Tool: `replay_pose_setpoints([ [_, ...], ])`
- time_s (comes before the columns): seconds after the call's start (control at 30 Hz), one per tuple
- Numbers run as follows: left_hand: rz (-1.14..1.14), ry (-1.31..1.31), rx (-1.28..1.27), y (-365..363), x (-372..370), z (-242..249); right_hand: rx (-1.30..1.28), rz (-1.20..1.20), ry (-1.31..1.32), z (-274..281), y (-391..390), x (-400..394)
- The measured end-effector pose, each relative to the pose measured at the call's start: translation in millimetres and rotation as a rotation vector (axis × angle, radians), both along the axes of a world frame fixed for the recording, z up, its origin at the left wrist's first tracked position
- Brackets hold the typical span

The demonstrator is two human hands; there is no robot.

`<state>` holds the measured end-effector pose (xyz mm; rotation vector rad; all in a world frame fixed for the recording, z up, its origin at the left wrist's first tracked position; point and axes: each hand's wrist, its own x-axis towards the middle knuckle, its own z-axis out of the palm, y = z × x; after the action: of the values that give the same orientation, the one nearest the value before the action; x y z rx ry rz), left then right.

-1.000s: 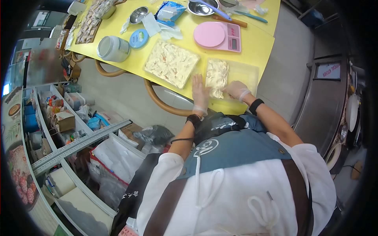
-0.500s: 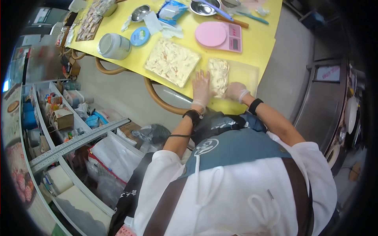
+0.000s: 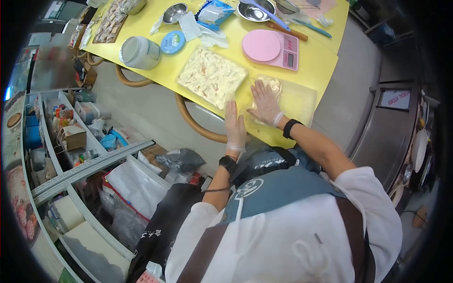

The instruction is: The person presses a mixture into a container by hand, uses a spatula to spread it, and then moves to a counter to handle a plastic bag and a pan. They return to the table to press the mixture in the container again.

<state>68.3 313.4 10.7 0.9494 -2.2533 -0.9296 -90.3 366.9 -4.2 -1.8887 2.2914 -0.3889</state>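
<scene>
Both of my hands wear thin clear gloves and rest at the near edge of the yellow table (image 3: pixel 311 59). My right hand (image 3: pixel 265 104) lies flat with spread fingers on a pale, lumpy mass (image 3: pixel 272 86) under a clear plastic sheet (image 3: pixel 298 101). My left hand (image 3: pixel 234 123) lies flat just to the left of it, on the sheet's near corner. It holds nothing. A larger flat slab of the same pale mixture with orange bits (image 3: pixel 212 77) lies next to the left hand.
Behind the slabs stand a pink kitchen scale (image 3: pixel 272 47), a white jar (image 3: pixel 138 53), a blue lid (image 3: pixel 172 42), metal bowls (image 3: pixel 173 12), a blue packet (image 3: pixel 213 12) and a board of cut pieces (image 3: pixel 111 21). Cluttered shelves (image 3: pixel 61 137) fill the left; a steel counter (image 3: pixel 391 132) stands right.
My right hand moved from the mass's near right edge up onto it and now presses flat. My left hand slid back toward the table edge.
</scene>
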Motion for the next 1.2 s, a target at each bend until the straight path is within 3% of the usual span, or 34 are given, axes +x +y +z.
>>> replay_pose_setpoints([
  [0.13,0.051,-0.008,0.066,15.3,5.6,1.7,0.142,-0.015,-0.01,-2.1,3.0,3.7],
  [0.27,0.019,-0.017,0.039,12.1,9.7,-8.9,0.063,-0.052,-0.105,5.9,-6.2,-5.5],
  [0.37,-0.003,-0.051,0.025,11.8,8.6,-16.1,-0.224,-0.461,-0.756,45.7,-12.0,-49.0],
  [0.43,-0.012,-0.107,0.003,6.9,4.9,-12.5,-0.399,-0.274,-0.245,38.3,-24.8,-112.1],
  [0.5,0.0,-0.201,-0.045,8.0,-2.9,3.4,-0.483,-0.233,-0.207,48.2,-58.4,-165.6],
  [0.57,0.013,-0.309,0.036,4.9,-10.7,0.6,-0.167,-0.316,0.066,37.1,-106.5,-222.5],
  [0.67,0.057,-0.428,0.061,6.4,-18.8,13.0,-0.168,-0.453,-0.139,51.5,-142.7,-232.7],
  [0.8,0.144,-0.646,0.217,11.9,-25.3,11.9,-0.151,-0.418,0.143,9.7,-154.6,-252.9],
  [0.9,0.269,-0.512,0.32,19.2,-26.2,-6.8,0.058,-0.434,0.166,44.2,-149.3,-243.6],
  [0.93,0.307,-0.449,0.347,20.6,-25.2,-12.8,-0.06,-0.385,0.185,45.3,-139.2,-245.4],
  [1.03,0.373,-0.33,0.421,24.0,-24.3,-24.6,-0.472,-0.344,-0.312,50.0,-90.7,-231.9],
  [1.1,0.367,-0.346,0.466,21.5,-24.2,-27.4,-0.346,-0.437,-0.687,76.6,-35.7,-184.1],
  [1.2,0.268,-0.382,0.516,11.4,-15.9,-25.2,-0.102,-0.431,-0.788,93.1,40.9,-128.7],
])
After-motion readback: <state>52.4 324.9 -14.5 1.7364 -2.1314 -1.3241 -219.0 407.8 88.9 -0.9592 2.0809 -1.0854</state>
